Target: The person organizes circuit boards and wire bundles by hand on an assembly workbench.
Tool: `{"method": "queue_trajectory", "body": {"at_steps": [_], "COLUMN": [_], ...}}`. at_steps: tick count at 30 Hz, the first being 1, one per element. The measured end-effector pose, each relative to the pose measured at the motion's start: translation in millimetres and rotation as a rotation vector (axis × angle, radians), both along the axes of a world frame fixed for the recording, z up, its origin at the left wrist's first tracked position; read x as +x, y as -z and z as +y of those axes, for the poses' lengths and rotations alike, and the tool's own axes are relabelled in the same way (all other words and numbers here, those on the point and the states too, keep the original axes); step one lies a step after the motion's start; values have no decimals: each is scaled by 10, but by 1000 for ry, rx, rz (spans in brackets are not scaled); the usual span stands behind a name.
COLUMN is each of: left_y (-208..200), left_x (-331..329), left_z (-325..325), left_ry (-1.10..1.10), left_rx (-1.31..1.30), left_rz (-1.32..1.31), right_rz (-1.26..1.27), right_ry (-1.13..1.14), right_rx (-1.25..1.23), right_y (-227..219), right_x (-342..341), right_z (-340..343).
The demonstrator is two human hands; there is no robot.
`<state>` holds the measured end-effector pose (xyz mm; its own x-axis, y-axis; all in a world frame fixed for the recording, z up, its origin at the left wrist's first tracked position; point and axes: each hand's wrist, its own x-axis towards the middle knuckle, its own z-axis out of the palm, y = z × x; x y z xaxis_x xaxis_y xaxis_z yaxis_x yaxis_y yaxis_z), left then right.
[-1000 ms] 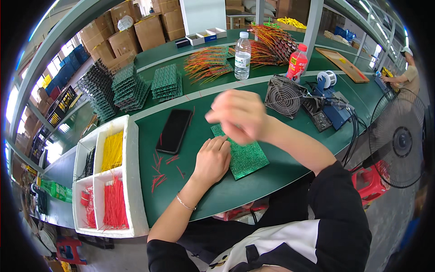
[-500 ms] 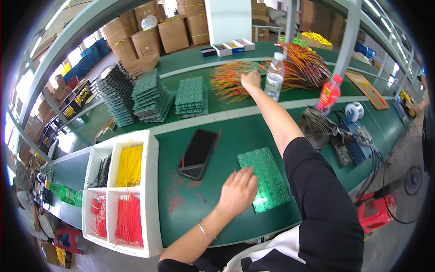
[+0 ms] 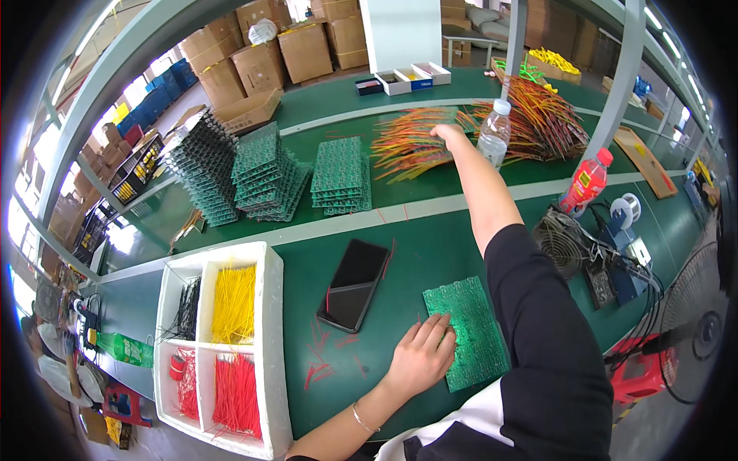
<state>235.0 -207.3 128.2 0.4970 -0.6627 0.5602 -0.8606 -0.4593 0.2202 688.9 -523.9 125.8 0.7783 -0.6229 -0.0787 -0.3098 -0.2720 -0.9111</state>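
My left hand [image 3: 421,355] lies with its fingers stretched over the left edge of a green circuit board panel [image 3: 478,338], on the near part of the green table. My right arm stretches far forward. At its end, my right hand [image 3: 452,137] is curled at the right side of a spread bundle of orange, red and yellow wires [image 3: 411,146]. What its fingers hold, if anything, is hidden. A clear water bottle [image 3: 493,138] stands just right of that hand. Left of the panel lies a black phone [image 3: 354,284], with loose red wire pieces [image 3: 319,361] near it.
A white foam box [image 3: 274,330] at the left holds black, yellow and red wires in compartments. Stacks of green panels [image 3: 338,177] stand behind. At the right are another wire heap [image 3: 538,119], a red bottle [image 3: 586,183], a small fan [image 3: 560,244] and a solder spool [image 3: 626,209].
The whole view has shifted, so the table and its things appear farther right and lower. My left hand stays on the panel, and my right hand remains at the wire bundle.
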Motion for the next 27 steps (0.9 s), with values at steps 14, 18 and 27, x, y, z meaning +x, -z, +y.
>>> {"method": "queue_trajectory", "body": {"at_steps": [14,18,27], "left_y": [-5,-5,-37], "left_x": [10,2,-47], "left_z": [35,-15,-13], "left_ry": [-14,-5,-33], "left_rx": [38,32,124], "left_rz": [-31,-43,3], "right_rz": [70,21,38], "right_ry": [125,134,140], "right_rx": [-351,-501,-661], "right_y": [-746,-797,-818], "right_x": [-931,-901,-717], "right_z": [1339,1496,1662]}}
